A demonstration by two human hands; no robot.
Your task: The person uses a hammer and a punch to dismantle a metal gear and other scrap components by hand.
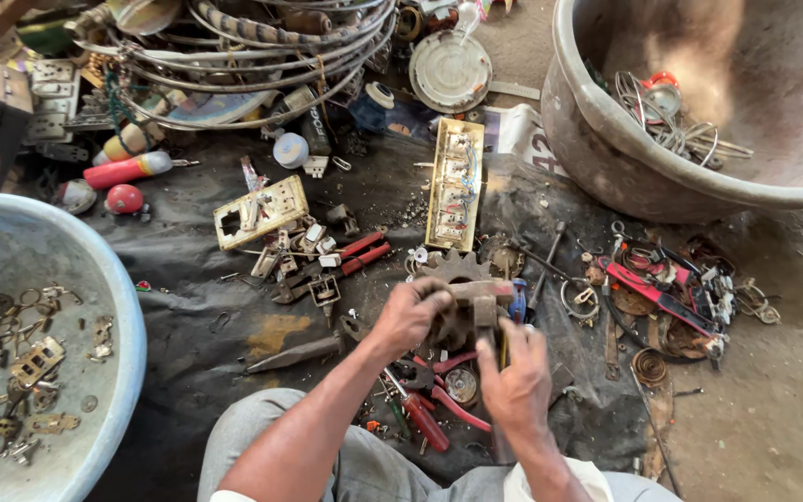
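My left hand [411,314] and my right hand [516,375] both grip a rusty metal part [472,302] held just above a toothed gear [453,270] on the dark ground sheet. The left hand's fingers wrap its left end; the right hand's thumb presses up against its underside. Red-handled pliers [434,390] lie below my hands, near my knees. A second pair of red-handled pliers [350,257] lies up and left of my hands.
A blue basin [118,316] with several brass scraps sits at left. A large grey metal basin [606,139] with wire bits stands at upper right. Cream switch plates [260,211] [455,182], coiled hoops [262,56] and red scrap pieces [662,297] lie around.
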